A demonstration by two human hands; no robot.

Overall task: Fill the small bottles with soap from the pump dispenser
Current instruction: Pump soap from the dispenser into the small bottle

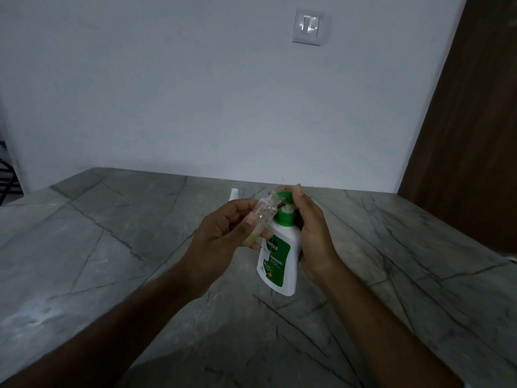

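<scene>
Head view of a soap transfer over a grey veined stone worktop (112,247). The left hand (221,236) pinches a small clear bottle (261,217) between thumb and curled fingers, holding it tilted, with its open mouth raised to the spout of the pump dispenser (279,256). A little yellowish liquid lies at the lower end of the small bottle, near the palm; the rest of it looks clear. The pump dispenser, a white bottle with a green label, a green collar and a green pump head (285,196), is tilted, its base toward the camera and low over the worktop; whether the base touches the surface cannot be told. The right hand (310,233) wraps around the right side of the dispenser, fingers curled behind it, with a fingertip lying over the top of the pump head. The two hands are close together, the small bottle just to the left of the dispenser neck. Behind the left hand a small white object (234,194) stands on the worktop, mostly hidden. On the pale wall (195,93) above is a white light switch (307,27); a brown wooden panel (475,135) borders the right edge.
</scene>
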